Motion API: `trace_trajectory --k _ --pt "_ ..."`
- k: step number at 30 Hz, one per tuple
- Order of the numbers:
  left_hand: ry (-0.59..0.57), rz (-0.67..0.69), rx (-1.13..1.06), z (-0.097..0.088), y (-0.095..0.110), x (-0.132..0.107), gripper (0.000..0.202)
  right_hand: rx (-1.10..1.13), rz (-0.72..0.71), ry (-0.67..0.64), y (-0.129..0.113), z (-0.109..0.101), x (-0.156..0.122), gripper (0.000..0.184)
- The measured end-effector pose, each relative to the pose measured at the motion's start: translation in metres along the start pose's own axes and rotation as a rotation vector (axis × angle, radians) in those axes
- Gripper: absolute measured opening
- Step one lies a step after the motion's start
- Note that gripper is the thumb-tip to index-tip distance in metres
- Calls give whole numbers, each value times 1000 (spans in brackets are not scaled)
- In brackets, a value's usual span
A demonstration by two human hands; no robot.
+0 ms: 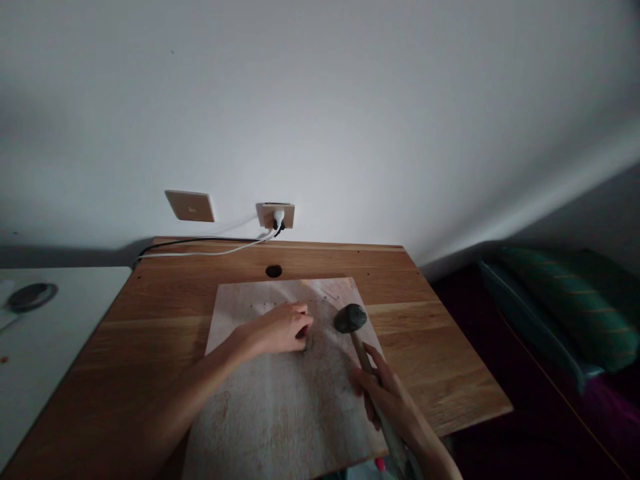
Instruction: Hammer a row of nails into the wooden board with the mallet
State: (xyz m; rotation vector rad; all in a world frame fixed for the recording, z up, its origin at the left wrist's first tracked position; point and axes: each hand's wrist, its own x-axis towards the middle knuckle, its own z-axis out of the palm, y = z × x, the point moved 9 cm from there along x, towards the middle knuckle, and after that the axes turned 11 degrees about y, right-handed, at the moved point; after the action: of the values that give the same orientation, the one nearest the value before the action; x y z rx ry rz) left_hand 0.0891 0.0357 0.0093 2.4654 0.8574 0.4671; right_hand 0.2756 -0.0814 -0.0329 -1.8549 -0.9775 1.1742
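Note:
A pale wooden board (260,407) lies on the brown wooden desk. My left hand (287,327) rests low over its middle, thumb and fingers pinched together; whatever sits between the fingertips is too small and dark to make out. In my right hand (387,393) is the handle of a mallet (351,319). Its dark, rounded head hangs over the board's right part, apart from my left hand. Along the board's far side runs a row of small dark dots (265,305), and a thin, nail-like line (330,294) shows near the far right corner.
The desk (430,333) meets a white wall with a socket (279,216), a plug and two cables (210,253). A blank plate (190,206) sits left of it. At left stands a white table (30,373) with a dark round object (31,297). Green cushions (565,300) lie at right.

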Motion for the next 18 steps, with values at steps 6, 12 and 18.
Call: trace_trajectory --k 6,12,18 --pt "28 -51 -95 -12 -8 6 12 -20 -36 43 -39 -13 -26 81" --pt "246 -124 -172 -32 -39 16 12 299 -74 190 -56 -36 -73 55" --pt "397 -49 -261 -32 -47 29 11 118 -2 360 -2 -53 -72 60"
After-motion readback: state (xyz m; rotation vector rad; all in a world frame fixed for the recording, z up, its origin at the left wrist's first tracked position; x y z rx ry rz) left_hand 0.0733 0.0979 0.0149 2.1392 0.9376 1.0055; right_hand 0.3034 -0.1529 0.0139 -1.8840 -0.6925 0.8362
